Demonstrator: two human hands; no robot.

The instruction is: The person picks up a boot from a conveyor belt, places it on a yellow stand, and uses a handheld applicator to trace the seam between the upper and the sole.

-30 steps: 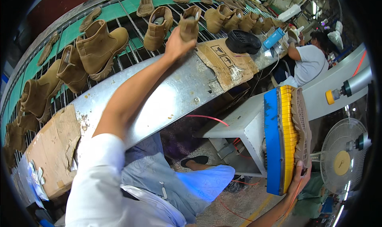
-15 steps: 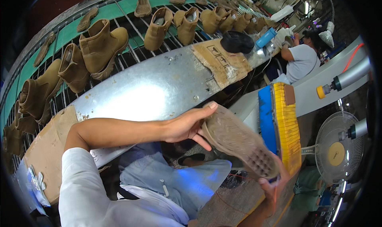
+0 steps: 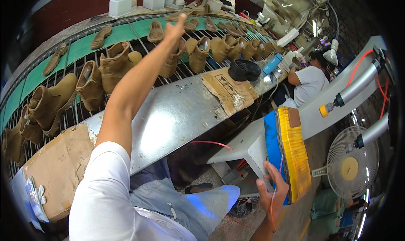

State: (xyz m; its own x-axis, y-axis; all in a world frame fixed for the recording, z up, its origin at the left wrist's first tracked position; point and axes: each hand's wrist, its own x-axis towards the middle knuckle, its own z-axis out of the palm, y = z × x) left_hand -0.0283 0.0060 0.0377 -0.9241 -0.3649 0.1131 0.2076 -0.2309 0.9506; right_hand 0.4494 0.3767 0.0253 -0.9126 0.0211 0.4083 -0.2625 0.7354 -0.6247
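Observation:
My left hand [image 3: 174, 32] reaches over the rack to its far side, its fingers closed on a brown shoe sole [image 3: 196, 13]; the hand partly hides the grip. Other soles lie close by, one sole [image 3: 155, 31] to the left and another sole [image 3: 191, 25] to the right. Under my forearm stand tan ankle boots, one boot [image 3: 114, 66] beside it. My right hand [image 3: 273, 189] is empty with fingers apart, beside the blue and yellow pad [image 3: 295, 152] of a machine. A thin orange cord [image 3: 273, 215] runs along that hand.
A metal sheet [image 3: 168, 118] with cardboard [image 3: 230, 91] borders the wire rack. On it are a black shoe-shaped piece [image 3: 244, 70] and a blue bottle [image 3: 273, 63]. Machine cylinders [image 3: 358, 89] and a fan [image 3: 352, 165] stand right. A co-worker [image 3: 310, 80] sits farther off.
My left hand has carried the sole from in front of me up to the rack's far side. My right hand has let go of it and opened beside the pad. The view has shifted.

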